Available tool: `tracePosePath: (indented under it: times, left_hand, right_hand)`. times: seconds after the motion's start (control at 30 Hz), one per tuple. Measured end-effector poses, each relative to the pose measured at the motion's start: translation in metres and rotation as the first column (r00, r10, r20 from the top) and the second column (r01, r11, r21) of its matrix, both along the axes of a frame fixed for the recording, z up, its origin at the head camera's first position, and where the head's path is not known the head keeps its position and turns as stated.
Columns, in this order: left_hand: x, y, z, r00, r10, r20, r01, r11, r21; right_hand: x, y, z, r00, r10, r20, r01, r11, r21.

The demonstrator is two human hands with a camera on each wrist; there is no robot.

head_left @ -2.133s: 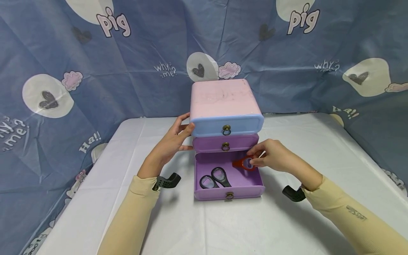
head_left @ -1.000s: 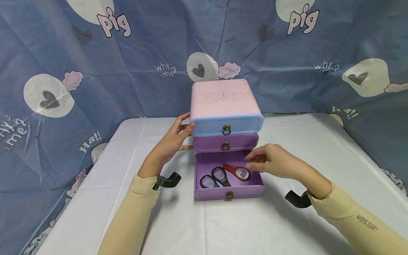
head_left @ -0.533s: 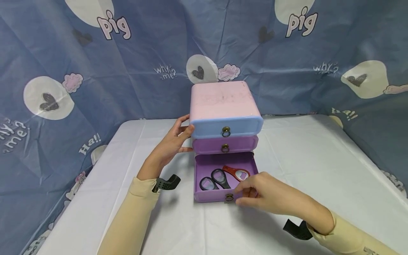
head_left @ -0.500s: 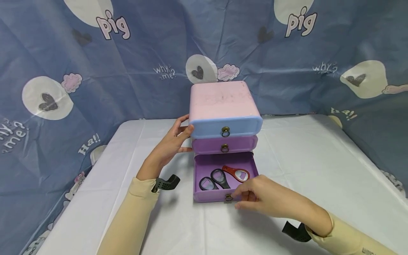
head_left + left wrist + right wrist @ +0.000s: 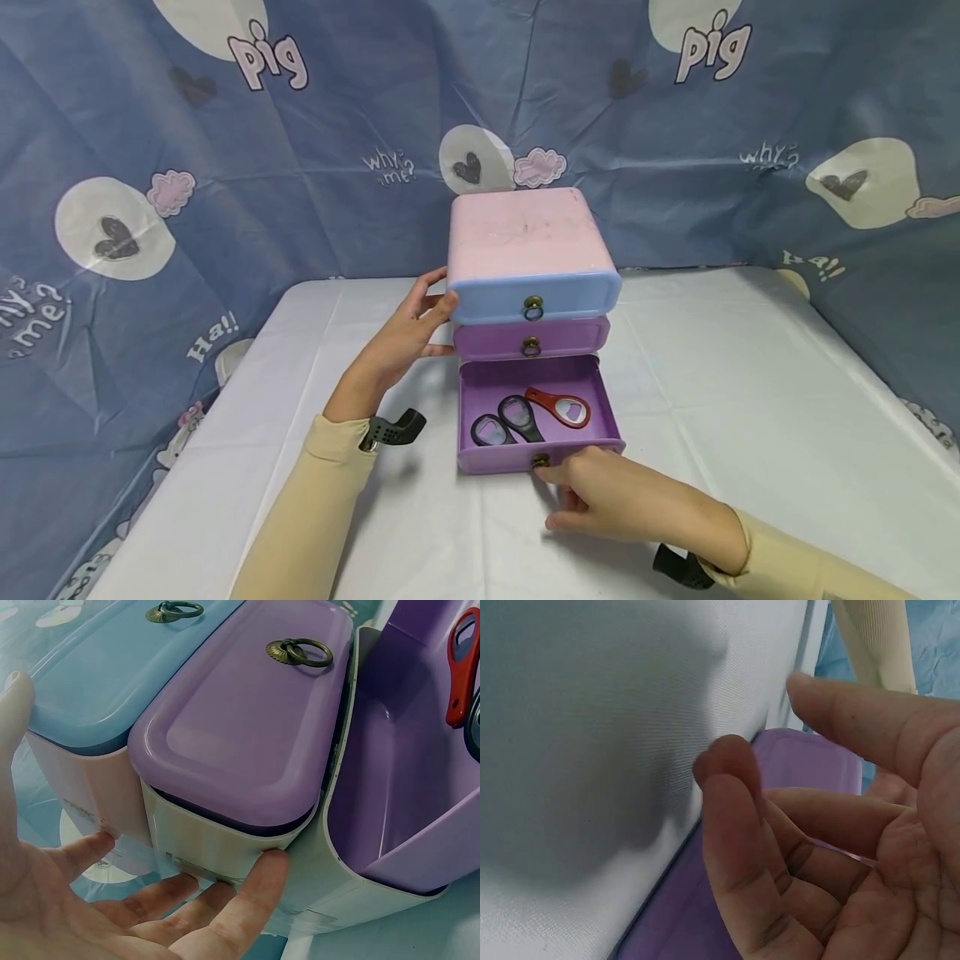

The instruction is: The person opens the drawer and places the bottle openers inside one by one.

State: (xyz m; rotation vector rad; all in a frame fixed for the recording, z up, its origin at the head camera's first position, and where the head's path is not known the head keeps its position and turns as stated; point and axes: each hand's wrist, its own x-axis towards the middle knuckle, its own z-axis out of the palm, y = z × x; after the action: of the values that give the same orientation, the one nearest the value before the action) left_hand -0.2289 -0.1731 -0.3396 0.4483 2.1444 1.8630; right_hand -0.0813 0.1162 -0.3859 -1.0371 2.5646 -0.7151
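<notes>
A small cabinet [image 5: 525, 233] with a pink top has a blue top drawer and a purple middle drawer [image 5: 240, 735], both closed. Its purple bottom drawer [image 5: 525, 379] is pulled out. Inside lie a red bottle opener [image 5: 562, 408] and two black openers [image 5: 506, 421]. My left hand [image 5: 405, 333] presses straight fingers [image 5: 247, 892] flat against the cabinet's left side. My right hand [image 5: 585, 496] is at the bottom drawer's front, with fingertips touching the wall by the brass ring knob [image 5: 539, 460]. In the right wrist view its fingers [image 5: 735, 825] are loosely bent and hold nothing.
The cabinet stands on a white tablecloth [image 5: 750, 375]. A blue patterned cloth [image 5: 225, 167] hangs behind and to both sides. Bare tablecloth lies to the left, right and front of the cabinet.
My right hand let go of the red bottle opener in the bottom drawer, then came back to the drawer's front by the knob. The left hand and cabinet have not moved.
</notes>
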Motion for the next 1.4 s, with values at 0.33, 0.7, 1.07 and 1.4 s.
tracePosePath:
  times: [0.33, 0.7, 1.07, 1.4]
  left_hand:
    - [0.000, 0.000, 0.002, 1.000, -0.002, 0.000, 0.002, 1.000, -0.013]
    - [0.001, 0.001, -0.001, 1.000, 0.001, -0.005, -0.001, 1.000, -0.008]
    - [0.001, 0.002, -0.002, 1.000, 0.011, -0.005, -0.011, 1.000, -0.006]
    - [0.001, 0.002, -0.002, 1.000, 0.013, -0.011, -0.013, 1.000, -0.003]
  right_hand:
    - [-0.003, 0.002, -0.004, 0.996, -0.068, -0.061, 0.065, 0.996, -0.055]
    - [-0.006, 0.001, -0.004, 0.992, -0.056, -0.110, 0.044, 0.993, -0.107]
    - [-0.019, -0.004, 0.002, 0.996, -0.047, -0.078, 0.037, 0.993, -0.116]
    - [-0.028, 0.001, 0.005, 0.995, -0.054, -0.085, 0.043, 0.992, -0.120]
